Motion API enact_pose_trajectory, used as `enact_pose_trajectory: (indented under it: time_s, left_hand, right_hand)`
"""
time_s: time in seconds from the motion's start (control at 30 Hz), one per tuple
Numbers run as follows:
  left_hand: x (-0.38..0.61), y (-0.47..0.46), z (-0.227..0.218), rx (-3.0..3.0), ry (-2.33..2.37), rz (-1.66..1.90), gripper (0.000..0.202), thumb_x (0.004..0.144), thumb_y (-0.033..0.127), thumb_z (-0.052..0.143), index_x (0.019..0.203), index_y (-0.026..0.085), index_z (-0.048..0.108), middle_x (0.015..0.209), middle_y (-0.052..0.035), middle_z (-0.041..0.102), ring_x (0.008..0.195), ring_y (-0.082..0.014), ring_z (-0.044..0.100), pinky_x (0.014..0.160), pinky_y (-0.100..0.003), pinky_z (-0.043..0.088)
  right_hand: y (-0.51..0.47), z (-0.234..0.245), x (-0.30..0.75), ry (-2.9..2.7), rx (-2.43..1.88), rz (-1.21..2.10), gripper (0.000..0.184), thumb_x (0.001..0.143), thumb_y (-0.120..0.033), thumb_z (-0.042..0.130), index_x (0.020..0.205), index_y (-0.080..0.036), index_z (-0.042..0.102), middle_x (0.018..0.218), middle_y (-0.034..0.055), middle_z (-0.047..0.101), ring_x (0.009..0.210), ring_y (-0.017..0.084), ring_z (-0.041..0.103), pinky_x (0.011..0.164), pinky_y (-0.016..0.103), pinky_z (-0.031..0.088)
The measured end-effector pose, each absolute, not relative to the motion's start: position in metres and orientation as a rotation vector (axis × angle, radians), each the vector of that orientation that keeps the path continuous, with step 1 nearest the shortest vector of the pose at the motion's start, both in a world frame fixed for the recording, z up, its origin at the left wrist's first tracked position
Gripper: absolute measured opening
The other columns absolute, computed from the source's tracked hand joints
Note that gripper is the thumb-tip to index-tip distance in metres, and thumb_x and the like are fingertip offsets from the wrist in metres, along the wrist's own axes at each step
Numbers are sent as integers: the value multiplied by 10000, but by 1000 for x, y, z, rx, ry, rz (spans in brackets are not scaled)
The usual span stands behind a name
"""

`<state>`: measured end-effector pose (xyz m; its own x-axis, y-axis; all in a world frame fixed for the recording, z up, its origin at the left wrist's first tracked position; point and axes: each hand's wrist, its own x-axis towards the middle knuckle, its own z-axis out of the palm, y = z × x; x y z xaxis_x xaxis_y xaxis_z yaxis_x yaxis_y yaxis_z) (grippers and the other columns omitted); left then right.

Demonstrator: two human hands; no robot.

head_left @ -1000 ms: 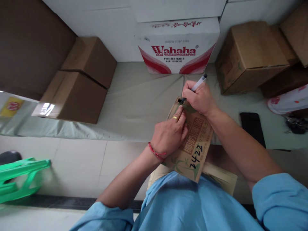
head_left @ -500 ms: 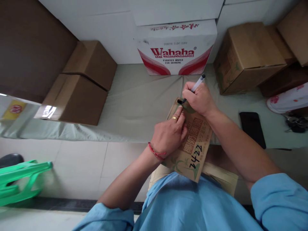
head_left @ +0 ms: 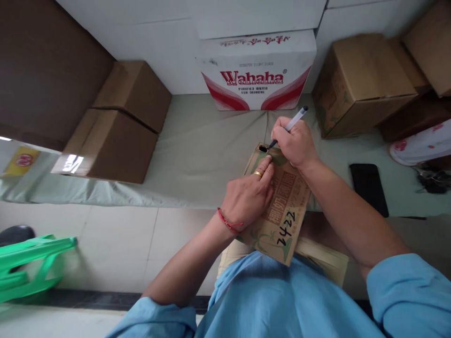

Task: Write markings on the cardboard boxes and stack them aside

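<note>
A brown printed cardboard piece (head_left: 282, 220), with green palm drawings and "2422" handwritten in black, lies tilted across the table's front edge, its lower end against my blue clothing. My left hand (head_left: 248, 197) rests on its face, fingers stretched toward the top end. In my right hand (head_left: 296, 143) is a marker pen (head_left: 296, 118) with a pale barrel, gripped in closed fingers. Its dark tip points down at the top end, beside a dark patch (head_left: 262, 148); whether that is a hole or ink I cannot tell.
Behind stands a white and red Wahaha water carton (head_left: 259, 77) on the cloth-covered table (head_left: 197, 155). Brown boxes (head_left: 116, 145) sit to the left, another box (head_left: 362, 84) to the right. A black phone (head_left: 369, 189) lies beside my right forearm. A green stool (head_left: 35, 263) is at lower left.
My right hand has shifted slightly right, and the pen leans more to the right. My left fingers have moved a little to the right on the cardboard. The cardboard stays almost in place.
</note>
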<state>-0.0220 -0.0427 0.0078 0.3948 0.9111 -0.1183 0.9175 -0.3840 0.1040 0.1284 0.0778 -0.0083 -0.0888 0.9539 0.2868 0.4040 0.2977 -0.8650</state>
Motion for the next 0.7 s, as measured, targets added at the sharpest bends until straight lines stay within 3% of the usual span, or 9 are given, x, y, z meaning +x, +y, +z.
enact_pose_trajectory:
  time_s: [0.13,0.27,0.7]
  left_hand:
    - [-21,-43,9,2490,1642,-136,627,1090,278,380,1712,205,371,1779,-108,344,1066,-265,788,678,-361,629]
    - [-19,-42,11,2498,1638,-161,621,1095,277,368,1711,199,378,1790,-70,318,1096,-270,784,684,-380,643]
    - [-20,-42,9,2488,1646,-143,622,1095,280,373,1714,215,375,1774,-115,363,1053,-269,790,673,-374,636]
  right_hand:
    - [77,-10,129,-1633,-1255,681,304,866,-186,544,590,-238,426,549,-38,416,600,138,420,628,325,307]
    - [74,-11,130,-1648,-1232,634,295,887,-197,544,613,-242,443,563,-39,441,605,139,438,631,324,320]
    - [72,-9,129,-1709,-1224,647,251,852,-200,535,610,-237,477,551,-34,453,583,136,418,613,327,305]
